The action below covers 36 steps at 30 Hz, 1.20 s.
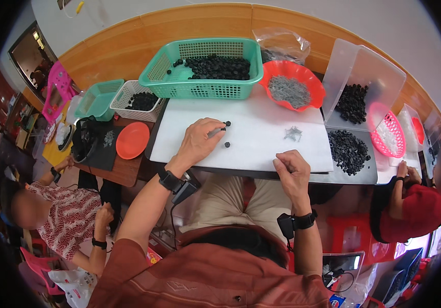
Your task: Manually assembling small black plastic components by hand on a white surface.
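My left hand (pixel 200 142) rests over the white sheet (pixel 261 138), its fingers closed in a pinch. At their tips is a small black round knob (pixel 227 123), with a second dark bit just below it. Another black knob (pixel 227 145) lies alone on the sheet nearby. At the sheet's front edge my right hand (pixel 293 173) is curled, thumb against the fingers; anything inside it is hidden. Between the hands and the back, toward the right, sits a little pile of thin grey metal pins or screws (pixel 293 134).
Behind the sheet stand a green basket (pixel 154 88) of black knobs and a red bowl (pixel 319 97) of grey metal pieces. Black parts (pixel 351 151) lie heaped at right, beside a pink basket (pixel 399 134). An orange plate (pixel 133 140) lies left. People sit on both sides.
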Available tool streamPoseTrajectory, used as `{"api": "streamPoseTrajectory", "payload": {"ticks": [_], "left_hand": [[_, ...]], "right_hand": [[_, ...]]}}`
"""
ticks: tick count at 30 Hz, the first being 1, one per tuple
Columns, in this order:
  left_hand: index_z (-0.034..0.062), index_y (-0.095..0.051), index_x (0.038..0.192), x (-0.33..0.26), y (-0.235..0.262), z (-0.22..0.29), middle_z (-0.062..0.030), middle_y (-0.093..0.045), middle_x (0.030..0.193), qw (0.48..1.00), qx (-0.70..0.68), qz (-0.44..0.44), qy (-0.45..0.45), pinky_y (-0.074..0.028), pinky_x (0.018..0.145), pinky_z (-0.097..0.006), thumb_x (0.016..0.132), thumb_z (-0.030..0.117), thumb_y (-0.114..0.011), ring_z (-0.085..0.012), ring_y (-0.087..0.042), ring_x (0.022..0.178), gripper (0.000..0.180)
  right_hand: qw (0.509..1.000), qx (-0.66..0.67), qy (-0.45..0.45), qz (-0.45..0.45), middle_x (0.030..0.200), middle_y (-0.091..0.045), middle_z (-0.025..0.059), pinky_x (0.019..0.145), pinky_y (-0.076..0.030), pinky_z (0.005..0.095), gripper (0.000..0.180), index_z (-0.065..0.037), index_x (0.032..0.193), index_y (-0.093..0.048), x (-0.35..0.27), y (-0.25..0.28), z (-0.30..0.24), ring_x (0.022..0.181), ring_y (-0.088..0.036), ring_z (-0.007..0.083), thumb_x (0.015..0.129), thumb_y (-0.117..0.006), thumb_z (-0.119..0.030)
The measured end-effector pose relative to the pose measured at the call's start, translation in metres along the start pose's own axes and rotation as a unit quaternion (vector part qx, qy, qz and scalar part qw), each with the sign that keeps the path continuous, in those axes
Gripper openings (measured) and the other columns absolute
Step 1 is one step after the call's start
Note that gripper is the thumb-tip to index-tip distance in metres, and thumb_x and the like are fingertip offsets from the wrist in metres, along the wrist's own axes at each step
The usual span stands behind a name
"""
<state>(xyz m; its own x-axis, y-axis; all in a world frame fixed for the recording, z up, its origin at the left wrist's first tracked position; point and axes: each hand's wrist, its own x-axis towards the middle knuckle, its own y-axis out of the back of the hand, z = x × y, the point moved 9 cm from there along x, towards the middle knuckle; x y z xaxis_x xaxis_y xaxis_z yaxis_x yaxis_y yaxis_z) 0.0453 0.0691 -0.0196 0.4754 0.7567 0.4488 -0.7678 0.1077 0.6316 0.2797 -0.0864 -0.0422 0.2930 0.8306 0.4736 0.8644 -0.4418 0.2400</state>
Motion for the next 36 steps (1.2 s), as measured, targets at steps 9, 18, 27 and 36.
{"api": "streamPoseTrajectory", "payload": {"ticks": [9,18,27,36], "left_hand": [[0.002,-0.075,0.105,-0.003,0.004,-0.002,-0.0126,-0.074,0.111,0.999,-0.027,0.015,0.017,-0.056,0.088,-0.038,0.088,0.012,-0.074,-0.0294,-0.071,0.103,0.02],[0.0029,-0.076,0.102,-0.005,0.001,0.005,-0.013,-0.074,0.108,1.0,0.008,0.006,-0.018,-0.055,0.085,-0.04,0.087,0.012,-0.073,-0.0321,-0.069,0.101,0.018],[0.0035,-0.076,0.102,-0.004,-0.002,0.007,-0.0119,-0.074,0.105,0.999,0.027,-0.015,-0.029,-0.055,0.082,-0.04,0.086,0.012,-0.073,-0.0307,-0.068,0.097,0.018],[0.0042,-0.077,0.102,-0.004,-0.001,0.002,-0.0113,-0.074,0.104,0.999,0.014,0.012,-0.027,-0.055,0.072,-0.037,0.086,0.012,-0.074,-0.0291,-0.069,0.096,0.018]], "right_hand": [[1.0,-0.013,0.011,0.001,0.086,-0.062,0.0036,0.06,-0.042,0.0232,0.01,0.001,0.098,-0.071,0.002,0.0,-0.003,0.069,-0.053,0.0085,0.091,-0.075,-0.005],[1.0,0.002,-0.003,0.002,0.087,-0.062,0.0031,0.062,-0.043,0.023,0.01,0.001,0.098,-0.071,0.001,-0.001,0.0,0.07,-0.053,0.008,0.092,-0.074,-0.004],[1.0,-0.011,-0.011,0.003,0.086,-0.062,0.0034,0.061,-0.044,0.0233,0.009,0.002,0.098,-0.07,0.002,-0.001,0.0,0.069,-0.053,0.0082,0.091,-0.074,-0.003],[1.0,-0.018,-0.022,-0.001,0.086,-0.062,0.0037,0.062,-0.044,0.0241,0.009,0.002,0.097,-0.071,0.003,0.0,0.0,0.069,-0.054,0.0087,0.092,-0.073,-0.005]]}}
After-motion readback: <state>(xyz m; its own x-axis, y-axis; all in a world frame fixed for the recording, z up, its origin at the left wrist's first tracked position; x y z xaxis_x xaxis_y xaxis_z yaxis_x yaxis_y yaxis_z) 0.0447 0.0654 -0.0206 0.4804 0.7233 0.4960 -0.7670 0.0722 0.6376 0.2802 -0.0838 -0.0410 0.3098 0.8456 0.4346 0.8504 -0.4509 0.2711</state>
